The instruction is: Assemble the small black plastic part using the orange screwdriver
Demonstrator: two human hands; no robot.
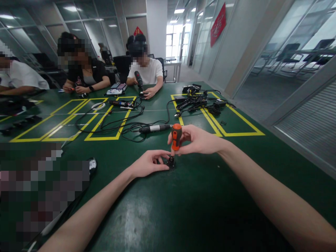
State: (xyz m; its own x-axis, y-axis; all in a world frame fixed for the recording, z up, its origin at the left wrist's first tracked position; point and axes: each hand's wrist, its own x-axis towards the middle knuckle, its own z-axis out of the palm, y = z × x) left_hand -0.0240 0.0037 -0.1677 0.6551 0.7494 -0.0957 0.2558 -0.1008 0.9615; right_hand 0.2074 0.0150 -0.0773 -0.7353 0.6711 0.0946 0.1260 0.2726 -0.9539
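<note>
Orange-and-black screwdriver (176,134): here it stands, nearly upright, handle on top, its lower end down at the small black part; whether the tip is seated is too small to tell.
Right hand (195,140): in from 2 o'clock of that part, thumb and fingers pinching the driver low on its handle, likely for fine control and to hold it square.
Left hand (148,162): over at 9 o'clock, grip closed in a pinch, thumb and fingertips against the part, probably so it can't turn or skid.
Small black part (171,163): right on the green worktop (204,199), directly under the driver, the flat surface probably taking the downward push.
Corded tool (154,128): lying at 11 o'clock, just beyond the hands.
Cable heap (195,103): up at 1 o'clock, bunched around yellow tape (244,134).
Co-worker in white (154,71): at 11 o'clock across the worktop, a power driver (138,79) in hand.
</note>
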